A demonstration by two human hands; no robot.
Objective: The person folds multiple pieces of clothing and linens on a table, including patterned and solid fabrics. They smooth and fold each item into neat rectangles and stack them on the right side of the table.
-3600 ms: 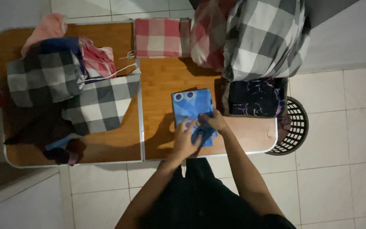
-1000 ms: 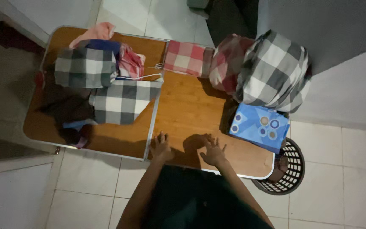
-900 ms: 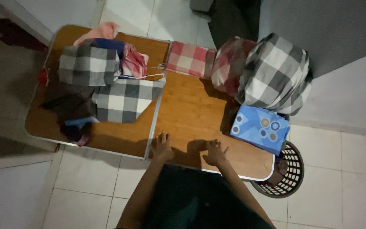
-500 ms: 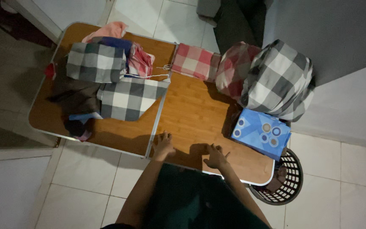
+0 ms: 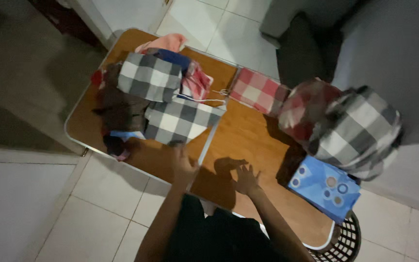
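Dim tiled floor surrounds a wooden worktop (image 5: 248,131) heaped with cloth. Left hand (image 5: 183,164) lies near the worktop's front edge, its grip loose and holding nothing, fingertips just short of the grey checked cloth (image 5: 178,121) lying flat on the heap at the left. Right hand (image 5: 246,178) hovers over bare wood with fingers spread wide, empty too. Well to its right sits a folded blue cloth with circles (image 5: 325,188), beneath a bundled grey checked pile (image 5: 357,131), with a dark basket (image 5: 347,242) below the corner.
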